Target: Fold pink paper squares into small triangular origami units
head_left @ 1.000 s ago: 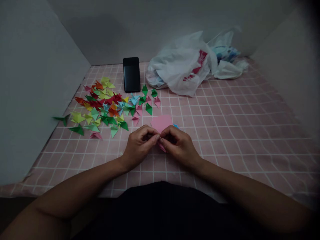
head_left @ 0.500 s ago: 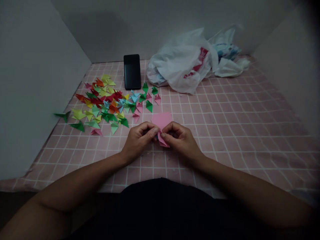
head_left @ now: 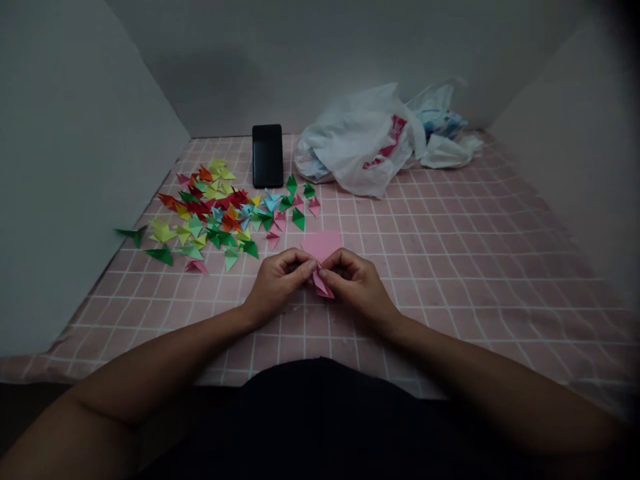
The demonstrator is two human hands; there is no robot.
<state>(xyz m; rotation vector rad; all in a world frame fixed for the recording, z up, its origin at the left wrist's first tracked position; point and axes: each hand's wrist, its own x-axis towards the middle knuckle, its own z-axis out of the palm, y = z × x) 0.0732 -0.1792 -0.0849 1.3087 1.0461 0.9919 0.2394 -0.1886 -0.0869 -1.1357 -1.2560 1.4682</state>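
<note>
Between my hands is a small piece of folded pink paper (head_left: 323,285), its creased lower part sticking out toward me. My left hand (head_left: 281,281) pinches it from the left with thumb and forefinger. From the right, my right hand (head_left: 355,283) grips it the same way, the two thumb tips nearly meeting. Just beyond my fingers lies a flat pink paper sheet (head_left: 323,243) on the table, partly hidden by my hands. To the left spreads a pile of folded paper cranes (head_left: 215,207) in red, orange, yellow, green, blue and pink.
A black phone (head_left: 267,157) lies behind the cranes. White plastic bags (head_left: 357,143) with red print sit at the back, beside a smaller bag (head_left: 443,130) with bluish contents. A pink checked cloth (head_left: 475,253) covers the table, with pale walls on three sides.
The view has tilted slightly up, so the far objects appear lower. Both hands still hold the pink paper, whose lower end has turned a little; the fingers have shifted slightly.
</note>
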